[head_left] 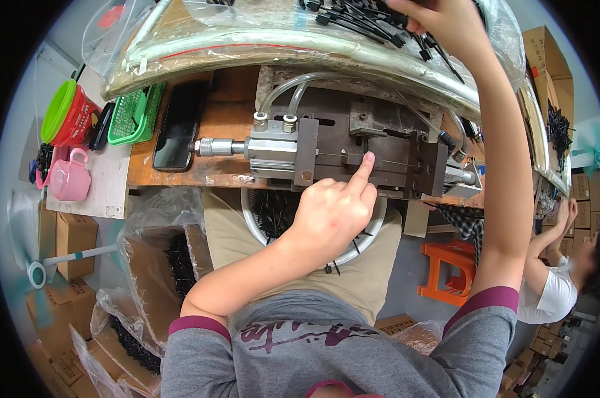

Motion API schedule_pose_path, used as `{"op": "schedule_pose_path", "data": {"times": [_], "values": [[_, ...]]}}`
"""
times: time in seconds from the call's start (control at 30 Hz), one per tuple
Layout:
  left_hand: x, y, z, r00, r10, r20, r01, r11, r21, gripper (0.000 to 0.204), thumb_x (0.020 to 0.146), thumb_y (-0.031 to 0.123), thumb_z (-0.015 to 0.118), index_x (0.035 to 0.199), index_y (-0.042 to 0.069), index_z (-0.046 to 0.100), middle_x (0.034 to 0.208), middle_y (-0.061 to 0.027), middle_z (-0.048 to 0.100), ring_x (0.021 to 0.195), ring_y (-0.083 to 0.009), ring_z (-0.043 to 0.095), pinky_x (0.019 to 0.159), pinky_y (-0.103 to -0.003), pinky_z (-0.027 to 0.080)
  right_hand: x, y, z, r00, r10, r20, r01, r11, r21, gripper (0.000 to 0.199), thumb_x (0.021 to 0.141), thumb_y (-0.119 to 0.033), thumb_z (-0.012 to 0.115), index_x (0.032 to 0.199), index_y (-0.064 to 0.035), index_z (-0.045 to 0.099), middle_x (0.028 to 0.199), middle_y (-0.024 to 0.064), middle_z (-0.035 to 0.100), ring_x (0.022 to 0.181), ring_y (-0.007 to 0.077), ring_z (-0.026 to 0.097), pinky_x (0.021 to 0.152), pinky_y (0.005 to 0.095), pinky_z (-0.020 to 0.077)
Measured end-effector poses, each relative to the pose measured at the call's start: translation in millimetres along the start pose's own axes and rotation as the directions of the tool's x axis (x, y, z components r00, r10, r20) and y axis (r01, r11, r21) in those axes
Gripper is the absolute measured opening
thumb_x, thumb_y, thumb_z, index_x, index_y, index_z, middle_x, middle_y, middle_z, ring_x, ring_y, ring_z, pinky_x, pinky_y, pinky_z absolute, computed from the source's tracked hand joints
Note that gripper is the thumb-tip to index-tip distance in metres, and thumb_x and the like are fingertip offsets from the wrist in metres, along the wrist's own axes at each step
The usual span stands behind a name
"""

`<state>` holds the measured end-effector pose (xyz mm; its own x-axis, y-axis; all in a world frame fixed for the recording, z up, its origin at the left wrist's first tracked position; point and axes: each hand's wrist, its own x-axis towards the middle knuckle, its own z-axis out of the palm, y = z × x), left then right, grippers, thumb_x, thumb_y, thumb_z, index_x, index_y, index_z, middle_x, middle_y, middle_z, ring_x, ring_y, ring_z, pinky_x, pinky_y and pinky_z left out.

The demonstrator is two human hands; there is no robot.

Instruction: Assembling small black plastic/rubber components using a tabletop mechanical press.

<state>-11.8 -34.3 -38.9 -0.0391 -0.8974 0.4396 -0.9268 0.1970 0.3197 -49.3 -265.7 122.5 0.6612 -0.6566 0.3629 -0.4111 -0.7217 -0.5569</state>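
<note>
We see the left hand (333,212) with its index finger stretched out, tip touching the metal press (353,156) on the worktop (180,176); the other fingers are curled, holding nothing. The right hand (439,20) reaches behind the press into a pile of black pins (359,20); its fingers are partly hidden, so we cannot tell the grip. The pins look light, stiff and thin, best pinched at the thicker head.

Metal fixture (353,156) on bench, black pins (359,20) piled
</note>
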Motion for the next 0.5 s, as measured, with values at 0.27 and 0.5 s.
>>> {"op": "schedule_pose_path", "data": {"times": [0.27, 0.5], "values": [[16.4, 4.7, -25.2, 0.945, -0.171, -0.278, 0.026, 0.889, -0.457, 0.036, 0.081, 0.01, 0.082, 0.114, 0.002, 0.07, 0.117, -0.0146, 0.07, 0.073, -0.0163, 0.071, 0.062, -0.027, 0.059, -98.7, 28.9, 12.3, 0.723, -0.582, -0.373, 0.501, 0.813, -0.297, 0.024, 0.079, -0.005, 0.076, 0.103, -0.0082, 0.075, 0.086, 0.0047, 0.073, 0.071, 0.0169, 0.068, 0.062, 0.0292, 0.0536], [35.4, -11.9, -44.9, 0.925, -0.223, -0.308, -0.062, 0.711, -0.7, 0.04, 0.074, -0.006, 0.081, 0.113, 0.001, 0.073, 0.103, -0.0104, 0.069, 0.089, -0.0158, 0.072, 0.074, -0.028, 0.063, -177.7, 20.3, 40.8, 0.75, -0.624, -0.218, 0.604, 0.781, -0.158, 0.045, 0.068, 0.001, 0.074, 0.112, 0.0061, 0.071, 0.101, 0.0201, 0.071, 0.087, 0.0303, 0.073, 0.071, 0.0339, 0.0606]]}}
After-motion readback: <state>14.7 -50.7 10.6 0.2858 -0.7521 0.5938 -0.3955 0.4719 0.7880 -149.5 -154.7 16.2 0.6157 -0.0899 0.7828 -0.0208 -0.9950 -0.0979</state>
